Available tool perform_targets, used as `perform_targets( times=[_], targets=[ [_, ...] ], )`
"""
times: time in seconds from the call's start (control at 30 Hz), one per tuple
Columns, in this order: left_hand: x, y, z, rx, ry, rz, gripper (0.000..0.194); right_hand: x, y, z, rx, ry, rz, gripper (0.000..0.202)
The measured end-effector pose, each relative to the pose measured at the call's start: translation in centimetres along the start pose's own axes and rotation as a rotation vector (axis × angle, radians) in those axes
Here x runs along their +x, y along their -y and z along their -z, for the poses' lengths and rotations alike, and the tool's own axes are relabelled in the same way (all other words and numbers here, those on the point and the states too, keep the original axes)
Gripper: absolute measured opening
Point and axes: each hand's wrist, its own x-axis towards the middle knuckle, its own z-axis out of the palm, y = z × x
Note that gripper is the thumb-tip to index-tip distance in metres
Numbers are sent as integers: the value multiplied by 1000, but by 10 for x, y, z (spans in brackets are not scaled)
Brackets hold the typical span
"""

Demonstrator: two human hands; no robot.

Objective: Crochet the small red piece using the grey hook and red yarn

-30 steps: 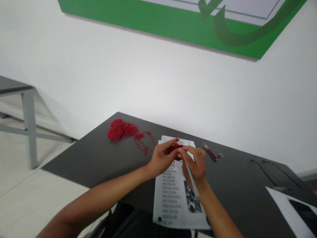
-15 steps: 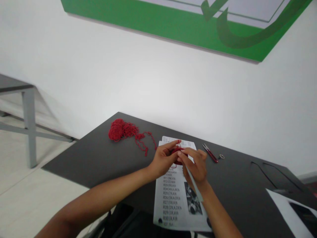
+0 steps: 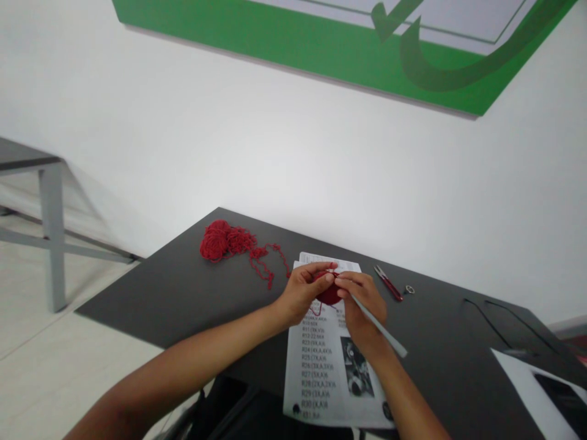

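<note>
Between both hands is a small round red crochet piece (image 3: 329,293), held above a printed pattern sheet (image 3: 316,366). My left hand (image 3: 300,294) pinches its left side, with a strand of yarn over the raised index finger. My right hand (image 3: 364,305) grips a crochet hook (image 3: 383,330) with a pale grey handle that slants down to the right. The hook's tip is hidden at the work, by the fingers. A red yarn ball (image 3: 215,240) with loose, kinked yarn (image 3: 262,252) lies to the left on the dark table (image 3: 183,305).
Red-handled thread snips (image 3: 387,283) lie right of the sheet, beside a small metal ring (image 3: 409,289). Eyeglasses (image 3: 493,324) rest farther right, near a white sheet with a dark panel (image 3: 527,379). A white wall (image 3: 293,159) stands behind the table.
My right hand has turned, swinging the hook's handle outward to the right. More of the red crochet piece shows now. My left hand stays nearly in place.
</note>
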Motion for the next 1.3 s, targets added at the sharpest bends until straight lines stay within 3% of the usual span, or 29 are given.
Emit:
perform_targets(
  times=[0.27,0.4,0.53,0.8,1.0,1.13,1.3],
  targets=[
    [11,-17,9,285,-83,-293,44,1,1,0,204,48,-150,16],
    [12,-13,10,218,-84,-257,45,-6,8,-2,296,32,-357,20],
    [12,-4,10,142,-79,-206,49,-10,11,-10,528,-88,-505,25],
    [11,-9,11,220,-73,-251,47,-12,16,-16,686,-146,-600,24],
    [14,-15,14,439,-123,-338,40,-13,20,-8,478,-77,-561,25],
    [17,-12,16,345,-106,-312,43,-18,16,-7,303,35,-453,29],
    [17,-8,16,190,-78,-236,45,-16,18,-9,378,-48,-484,28]
  ],
)
